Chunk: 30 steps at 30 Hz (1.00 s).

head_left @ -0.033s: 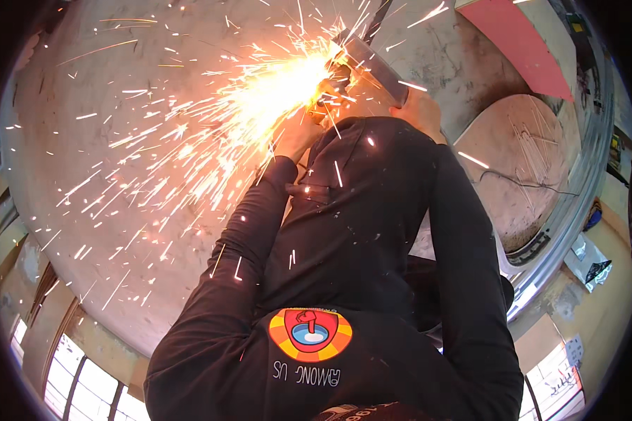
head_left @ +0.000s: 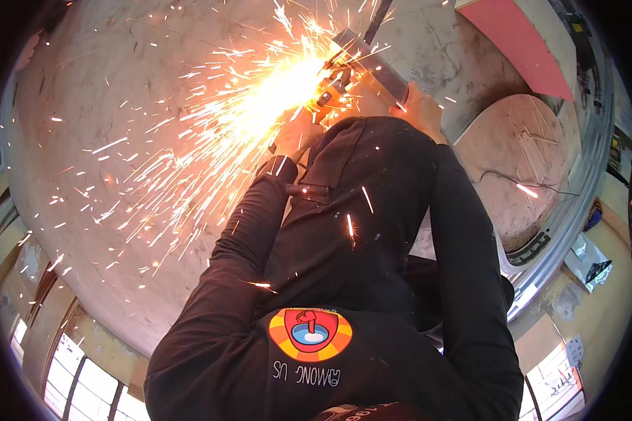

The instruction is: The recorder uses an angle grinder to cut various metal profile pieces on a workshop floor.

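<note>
A dense fan of sparks bursts from a power tool with a yellow and black body, apparently an angle grinder (head_left: pixel 332 90), where it meets a rectangular metal bar (head_left: pixel 376 67). My left hand (head_left: pixel 297 132) is closed around the grinder, its fingers partly lost in the glare. On the bar's near right end, my right hand (head_left: pixel 421 112) grips the metal and keeps it slanted above my raised knee (head_left: pixel 372 161). White-orange light hides the grinder's disc and the exact point of contact.
Sparks spread left over the pale, stained floor (head_left: pixel 84 175). To the right lie a round board (head_left: pixel 516 147) with thin rods and a dark wire (head_left: pixel 498 173) on it. A pink panel (head_left: pixel 519 45) stands at the upper right; a dark rod (head_left: pixel 378 21) extends beyond the bar.
The spark spray has changed shape, and more of the grinder's yellow body shows through it. My right hand has shifted slightly up along the bar; my left hand stays in place.
</note>
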Available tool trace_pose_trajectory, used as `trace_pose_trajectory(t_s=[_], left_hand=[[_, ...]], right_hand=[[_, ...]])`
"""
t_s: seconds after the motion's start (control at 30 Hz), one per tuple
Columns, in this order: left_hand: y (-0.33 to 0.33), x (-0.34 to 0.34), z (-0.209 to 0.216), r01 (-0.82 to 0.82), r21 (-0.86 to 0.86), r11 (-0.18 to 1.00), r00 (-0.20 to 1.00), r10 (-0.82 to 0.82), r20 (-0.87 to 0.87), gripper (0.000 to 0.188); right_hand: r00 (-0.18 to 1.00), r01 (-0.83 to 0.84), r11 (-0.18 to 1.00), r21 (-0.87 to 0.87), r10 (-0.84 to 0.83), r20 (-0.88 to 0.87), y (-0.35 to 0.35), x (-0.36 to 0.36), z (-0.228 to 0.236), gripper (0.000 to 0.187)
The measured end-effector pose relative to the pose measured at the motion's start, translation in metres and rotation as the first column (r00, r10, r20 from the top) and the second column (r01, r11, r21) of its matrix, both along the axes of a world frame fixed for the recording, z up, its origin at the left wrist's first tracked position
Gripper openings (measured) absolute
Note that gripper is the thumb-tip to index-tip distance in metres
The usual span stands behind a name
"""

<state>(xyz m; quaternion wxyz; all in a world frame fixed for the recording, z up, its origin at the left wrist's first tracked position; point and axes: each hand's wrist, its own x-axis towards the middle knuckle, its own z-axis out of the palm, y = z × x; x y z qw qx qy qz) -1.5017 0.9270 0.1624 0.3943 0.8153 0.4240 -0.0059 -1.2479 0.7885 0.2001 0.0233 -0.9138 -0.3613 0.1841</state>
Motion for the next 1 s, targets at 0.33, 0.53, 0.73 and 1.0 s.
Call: trace_pose_trajectory(t_s=[0.33, 0.53, 0.73, 1.0], left_hand=[[0.008, 0.009, 0.010, -0.003, 0.073, 0.997, 0.990, 0.014, -0.143, 0.036], [0.007, -0.001, -0.009, 0.018, 0.235, 0.972, 1.000, -0.013, -0.025, 0.039], [0.006, -0.001, -0.011, 0.051, 0.208, 0.977, 0.992, -0.027, -0.119, 0.044], [0.008, 0.001, -0.027, -0.070, 0.108, 0.992, 0.980, 0.089, -0.177, 0.059]], right_hand=[[0.999, -0.029, 0.997, 0.078, 0.032, -0.039, 0.003, -0.005, 0.010, 0.042], [0.999, -0.015, 0.997, 0.078, 0.018, -0.043, 0.004, -0.007, 0.012, 0.043], [0.999, -0.045, 0.991, 0.127, 0.043, 0.022, 0.001, -0.008, 0.007, 0.043], [0.999, -0.020, 0.999, 0.048, 0.022, -0.038, 0.003, -0.005, 0.007, 0.041]])
